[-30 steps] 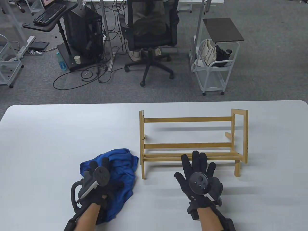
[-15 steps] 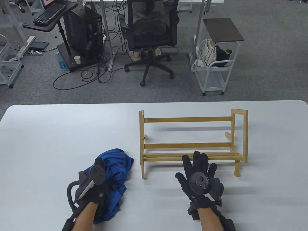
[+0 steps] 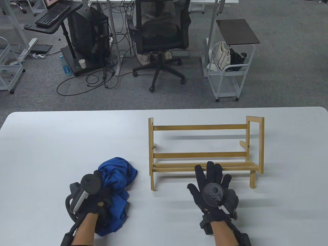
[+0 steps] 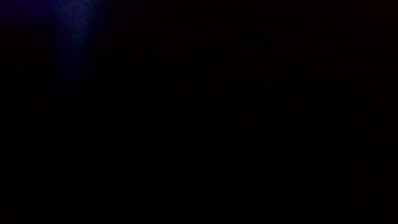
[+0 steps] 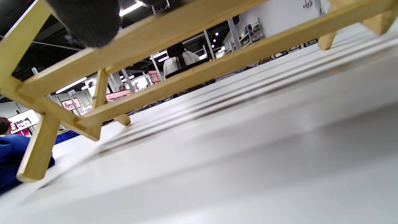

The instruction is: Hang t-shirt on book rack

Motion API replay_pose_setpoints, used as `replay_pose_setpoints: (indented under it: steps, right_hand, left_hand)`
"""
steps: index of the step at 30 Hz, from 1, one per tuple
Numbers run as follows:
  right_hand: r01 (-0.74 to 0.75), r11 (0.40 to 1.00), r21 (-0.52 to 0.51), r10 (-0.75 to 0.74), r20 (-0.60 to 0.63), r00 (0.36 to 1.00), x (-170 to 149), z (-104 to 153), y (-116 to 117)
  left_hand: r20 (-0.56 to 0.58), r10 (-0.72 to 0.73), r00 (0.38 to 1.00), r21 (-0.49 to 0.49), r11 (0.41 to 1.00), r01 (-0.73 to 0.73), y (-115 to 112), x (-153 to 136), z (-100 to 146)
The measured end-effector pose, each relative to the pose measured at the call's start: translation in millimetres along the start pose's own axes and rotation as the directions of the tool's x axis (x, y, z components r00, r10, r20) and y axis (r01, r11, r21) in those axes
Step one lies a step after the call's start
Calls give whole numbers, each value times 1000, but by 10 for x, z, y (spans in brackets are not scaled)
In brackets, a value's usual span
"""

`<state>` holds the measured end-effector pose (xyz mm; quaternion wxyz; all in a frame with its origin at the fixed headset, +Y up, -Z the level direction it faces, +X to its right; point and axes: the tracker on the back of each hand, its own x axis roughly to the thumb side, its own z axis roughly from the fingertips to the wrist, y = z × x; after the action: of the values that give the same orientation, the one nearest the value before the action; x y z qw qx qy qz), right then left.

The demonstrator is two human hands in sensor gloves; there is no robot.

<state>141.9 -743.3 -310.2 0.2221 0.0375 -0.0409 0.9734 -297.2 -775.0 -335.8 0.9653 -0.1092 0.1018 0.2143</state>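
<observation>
A crumpled blue t-shirt (image 3: 116,173) lies on the white table (image 3: 51,143) at the front left. My left hand (image 3: 102,191) lies on it and grips the bunched cloth; its fingers are mostly buried in the folds. The left wrist view is almost black, with a faint blue patch of t-shirt (image 4: 74,25). The wooden book rack (image 3: 202,155) stands upright at the centre right. My right hand (image 3: 210,176) is flat and spread, empty, its fingertips reaching the rack's low front rail. The right wrist view shows the rack (image 5: 174,81) from below, a fingertip (image 5: 90,21) and the t-shirt (image 5: 9,161).
Beyond the table's far edge are an office chair (image 3: 159,38), a white cart (image 3: 228,74) with bags, and a desk with a keyboard (image 3: 51,15). Bare table surface lies to the left of and behind the t-shirt.
My left hand has pulled back and to the left, gathering the t-shirt into a tighter bundle farther from the rack. The right hand and the rack have hardly moved.
</observation>
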Motion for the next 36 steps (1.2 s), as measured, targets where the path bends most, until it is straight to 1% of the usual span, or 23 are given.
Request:
replay_pose_setpoints:
  steps: [5,9,12,18,22,26,28,32,36]
  right_hand:
    - [21,1000,5,-21,2,1000,-7,-8,3]
    - [27,1000,7,-27,5,1000,-8,-10,5]
    - [37,999,8,-37,6,999,-8,-12,7]
    - [65,998,10,-65,10,998,-5,-15,9]
    - [97,995,-19,-96,31,995,17,-10,-25]
    - [135,990,-38,-132,58,989,62,4,-65]
    - [160,986,-39,-157,76,985,92,12,-94]
    - [206,977,-45,-201,101,974,156,8,-153]
    - [245,969,-36,-237,144,961,292,-13,-208]
  left_hand:
    - [26,131,991,-13,991,-131,32,-90,-9]
    - [70,261,963,-55,965,-258,28,-148,-26]
    - [82,404,911,-117,912,-394,9,-204,-48]
    - [103,559,823,-154,826,-542,-3,-277,-57]
    - [135,667,733,-184,743,-643,-1,-300,-49]
    - [176,737,652,-216,675,-705,18,-266,-39]
    - [193,745,638,-211,667,-715,43,-238,-31]
    - [226,732,643,-205,681,-703,112,-170,-15]
    - [269,759,593,-236,649,-723,190,-16,28]
